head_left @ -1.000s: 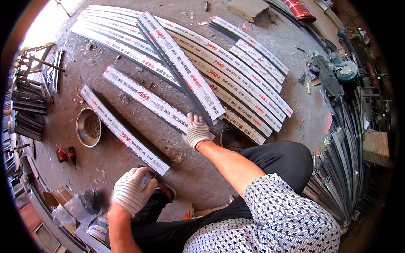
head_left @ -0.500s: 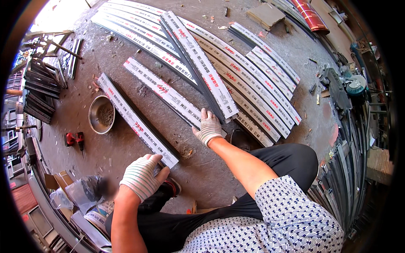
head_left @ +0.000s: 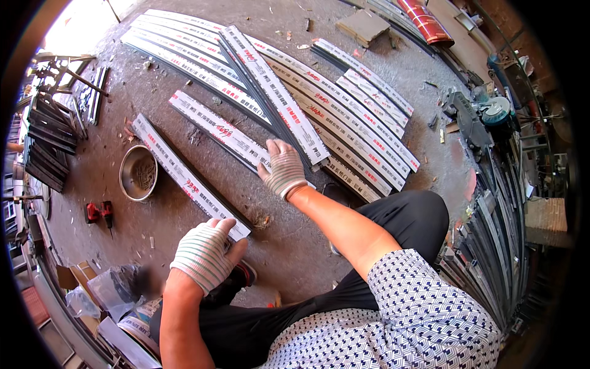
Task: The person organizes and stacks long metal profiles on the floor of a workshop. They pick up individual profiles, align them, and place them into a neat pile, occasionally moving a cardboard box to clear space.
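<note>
My left hand (head_left: 206, 257), in a striped knit glove, is at the near end of a long dark profile bar (head_left: 184, 175) with white printed film. Its fingers are bent over the bar's end, and the thumb stands apart from them. Farther right, my right hand (head_left: 284, 169), gloved alike, lies with fingers stretched over the lower part of a second film-covered bar (head_left: 215, 128). Its fingertips are beside a pair of dark bars (head_left: 273, 92) laid slantwise across others. The near end of the second bar is partly hidden by the right hand.
Several film-covered bars (head_left: 350, 123) fan out on the floor ahead. Left are a metal bowl (head_left: 128, 175) of small fasteners and a red-black cordless drill (head_left: 99, 213). Dark profiles (head_left: 49, 144) are stacked far left; long metal strips (head_left: 491, 246) lie right. A cardboard slab (head_left: 362, 27) is at the back.
My right hand has slid forward and left along the second bar. My left hand has come slightly closer to the end of its bar. The whole view has shifted a little.
</note>
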The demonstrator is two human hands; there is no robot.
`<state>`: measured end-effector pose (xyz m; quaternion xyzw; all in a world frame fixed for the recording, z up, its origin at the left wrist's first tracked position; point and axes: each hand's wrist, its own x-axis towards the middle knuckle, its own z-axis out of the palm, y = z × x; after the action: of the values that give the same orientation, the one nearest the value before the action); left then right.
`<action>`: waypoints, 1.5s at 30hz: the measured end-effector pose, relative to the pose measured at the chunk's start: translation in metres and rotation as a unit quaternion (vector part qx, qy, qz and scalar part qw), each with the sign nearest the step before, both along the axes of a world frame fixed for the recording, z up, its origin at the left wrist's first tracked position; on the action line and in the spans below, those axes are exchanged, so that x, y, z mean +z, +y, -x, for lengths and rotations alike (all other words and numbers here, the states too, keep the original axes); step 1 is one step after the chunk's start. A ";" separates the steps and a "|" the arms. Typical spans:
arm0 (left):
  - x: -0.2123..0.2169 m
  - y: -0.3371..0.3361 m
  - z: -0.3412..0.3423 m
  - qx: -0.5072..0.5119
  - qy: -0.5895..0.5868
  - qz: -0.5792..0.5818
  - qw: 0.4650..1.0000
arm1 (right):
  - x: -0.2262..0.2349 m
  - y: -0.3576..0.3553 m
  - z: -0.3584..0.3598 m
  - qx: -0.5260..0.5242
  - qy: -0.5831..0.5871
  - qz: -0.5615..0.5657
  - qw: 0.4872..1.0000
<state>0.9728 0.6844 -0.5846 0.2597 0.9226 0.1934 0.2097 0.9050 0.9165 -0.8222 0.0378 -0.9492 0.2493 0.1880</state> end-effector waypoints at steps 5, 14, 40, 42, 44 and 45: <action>0.010 -0.001 -0.009 -0.013 0.007 -0.008 1.000 | 0.046 0.018 0.019 -0.021 -0.036 -0.053 0.998; 0.030 0.005 -0.015 -0.030 0.036 -0.031 0.998 | 0.126 0.102 0.057 -0.065 -0.211 -0.158 0.963; 0.017 0.014 -0.012 -0.058 -0.007 0.013 0.998 | 0.088 0.122 0.083 -0.006 -0.452 -0.173 0.875; 0.016 0.013 -0.011 -0.053 -0.012 0.017 0.998 | 0.081 0.108 0.091 -0.015 -0.454 -0.157 0.877; 0.011 0.014 -0.009 -0.051 -0.015 0.012 0.998 | 0.066 0.107 0.100 -0.052 -0.456 -0.155 0.875; 0.008 0.014 -0.009 -0.051 -0.007 0.005 0.999 | 0.059 0.108 0.104 -0.072 -0.460 -0.154 0.872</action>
<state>0.9813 0.6983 -0.5765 0.3042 0.9075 0.1795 0.2275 0.8009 1.0242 -0.7636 -0.1215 -0.9548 0.0751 -0.2605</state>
